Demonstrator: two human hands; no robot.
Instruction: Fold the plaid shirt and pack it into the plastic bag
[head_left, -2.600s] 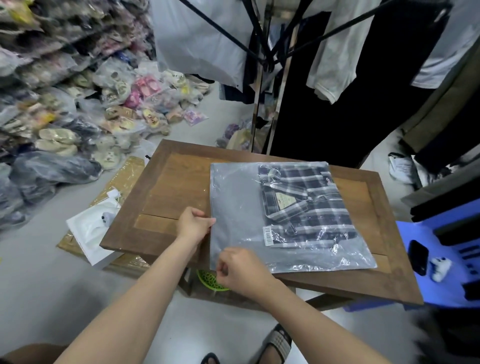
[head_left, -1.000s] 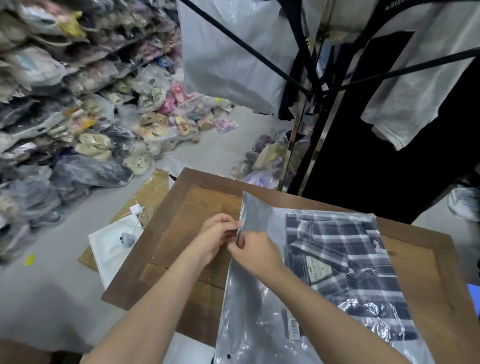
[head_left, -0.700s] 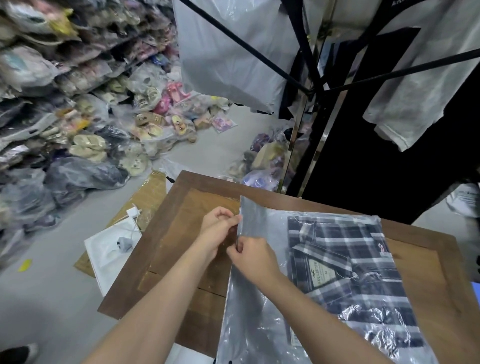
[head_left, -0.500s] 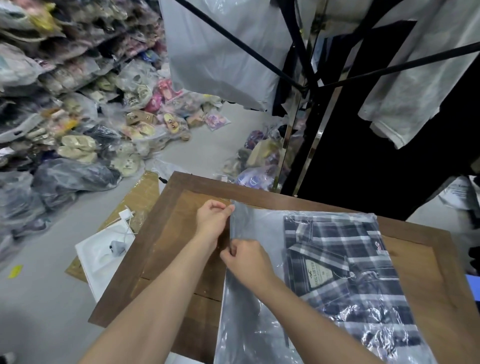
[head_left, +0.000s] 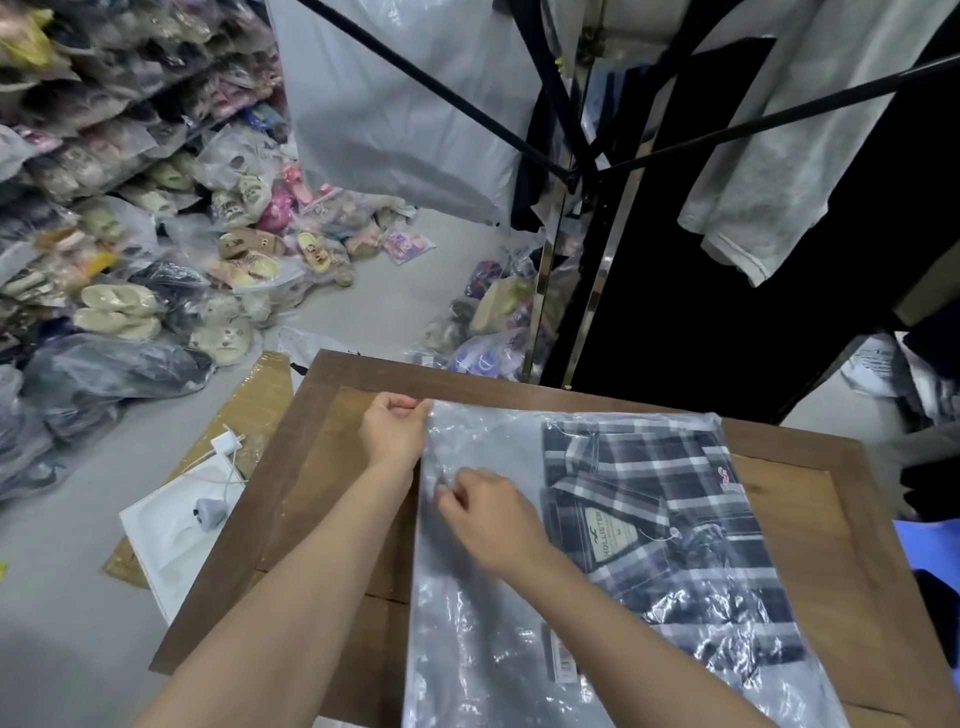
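On table, shirt sits inside bag. Step judged: sealing open edge. Left hand pinches corner; right hand pinches edge nearby. Next: fold flap, press flat.

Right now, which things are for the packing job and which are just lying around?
For the job: plaid shirt, plastic bag around it, left hand, right hand, table.
Just lying about: bagged slippers, white tray, charger, hanging clothes.
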